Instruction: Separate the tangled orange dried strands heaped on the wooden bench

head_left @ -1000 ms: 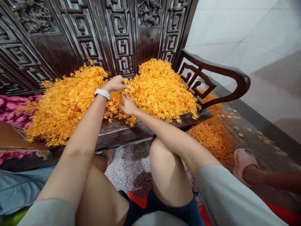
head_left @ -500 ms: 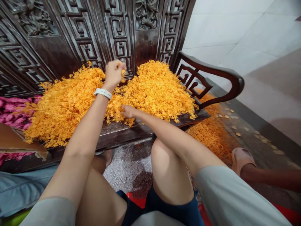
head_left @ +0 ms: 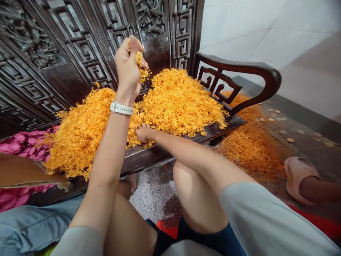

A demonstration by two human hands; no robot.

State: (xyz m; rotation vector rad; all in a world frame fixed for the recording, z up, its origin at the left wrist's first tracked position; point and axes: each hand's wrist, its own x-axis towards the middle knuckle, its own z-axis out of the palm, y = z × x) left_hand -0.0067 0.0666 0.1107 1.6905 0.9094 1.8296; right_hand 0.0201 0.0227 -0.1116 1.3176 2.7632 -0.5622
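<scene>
My left hand (head_left: pixel 130 62), wearing a white watch (head_left: pixel 122 108), is raised above the bench with its fingers closed. Curly orange strands (head_left: pixel 144 74), like small artificial flowers, hang from it. Below, my right hand (head_left: pixel 144 132) rests at the front edge of the orange material, between two heaps. Its fingers are curled in among the strands, and whatever they hold is hidden. The left heap (head_left: pixel 82 128) looks longer and stringier. On the right, the other heap (head_left: pixel 181 99) has tighter curls and is piled against the bench's back.
The dark carved bench (head_left: pixel 157 151) has an openwork armrest (head_left: pixel 239 67) at right. Pink material (head_left: pixel 29 144) and a cardboard flap (head_left: pixel 29 172) lie at left. More orange strands (head_left: pixel 250 153) cover the floor. Another person's sandalled foot (head_left: pixel 301 181) and denim-clad leg (head_left: pixel 39 224) are close by.
My left hand has risen higher above the heaps, with the orange strands still in it. My right hand stays low by the bench edge. The camera view has shifted slightly.
</scene>
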